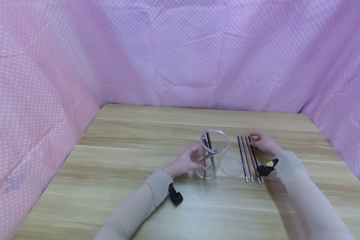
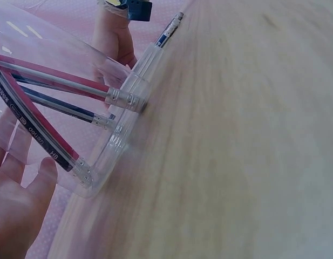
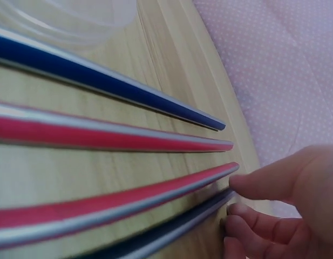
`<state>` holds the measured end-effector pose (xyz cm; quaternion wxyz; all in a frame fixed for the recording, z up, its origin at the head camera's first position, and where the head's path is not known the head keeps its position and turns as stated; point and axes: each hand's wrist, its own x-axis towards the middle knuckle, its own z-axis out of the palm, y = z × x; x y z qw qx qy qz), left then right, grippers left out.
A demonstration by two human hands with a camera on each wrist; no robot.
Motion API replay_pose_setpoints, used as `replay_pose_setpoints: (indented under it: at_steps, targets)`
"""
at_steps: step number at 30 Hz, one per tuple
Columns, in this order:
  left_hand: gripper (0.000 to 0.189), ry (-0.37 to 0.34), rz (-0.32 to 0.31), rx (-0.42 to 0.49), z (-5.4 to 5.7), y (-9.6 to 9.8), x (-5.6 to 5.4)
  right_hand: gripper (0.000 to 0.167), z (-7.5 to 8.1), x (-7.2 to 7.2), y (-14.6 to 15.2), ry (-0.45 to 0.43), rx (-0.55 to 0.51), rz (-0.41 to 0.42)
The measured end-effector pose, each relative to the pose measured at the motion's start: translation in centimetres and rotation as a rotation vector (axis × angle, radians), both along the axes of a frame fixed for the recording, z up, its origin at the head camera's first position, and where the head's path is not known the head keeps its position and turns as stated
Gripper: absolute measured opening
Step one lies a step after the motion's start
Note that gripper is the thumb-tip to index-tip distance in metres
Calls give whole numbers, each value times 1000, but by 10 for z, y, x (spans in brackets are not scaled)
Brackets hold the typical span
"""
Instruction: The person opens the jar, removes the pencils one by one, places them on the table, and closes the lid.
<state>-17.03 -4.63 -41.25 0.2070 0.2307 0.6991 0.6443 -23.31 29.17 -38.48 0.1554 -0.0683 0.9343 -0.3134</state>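
Note:
My left hand (image 1: 184, 162) grips the side of a clear plastic jar (image 1: 225, 150), thumb toward me. The jar stands upright, and several red and dark blue striped pencils (image 2: 53, 78) lean inside with their ferrule ends down. On the right, my right hand (image 1: 264, 144) pinches the far tip of a dark pencil (image 3: 171, 232) between thumb and fingers; the pencil still lies along the table. Beside it lie two red-and-silver pencils (image 3: 112, 197) and a blue pencil (image 3: 101, 75), roughly parallel, ferrule ends toward me. The right wrist camera hides part of the near ends.
A clear round lid (image 1: 231, 165) lies flat between the jar and the pencil row. Everything is on a wood-grain table (image 1: 138, 133). Pink dotted cloth (image 1: 180, 60) hangs behind the table and along both sides.

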Motion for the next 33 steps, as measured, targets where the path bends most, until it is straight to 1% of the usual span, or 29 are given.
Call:
replay_pose_setpoints:
  at_steps: [6,12,18,23,27,33]
  targets:
    - [84,-7,7,-5,0,0,0,51,2,3,3,43,-11,-20]
    - [83,-12,6,-16,2,0,2,47,10,9,-4,135,-12,-6]
    - [82,-2,-4,-6,3,0,4,41,25,19,-26,228,-27,53]
    - [83,-13,-7,1,4,0,4,37,42,30,-47,310,-79,122]
    - [84,-24,-16,20,4,1,4,34,54,36,-61,342,-128,165]
    - [83,-22,-19,31,2,1,2,30,68,47,-78,390,-162,206]
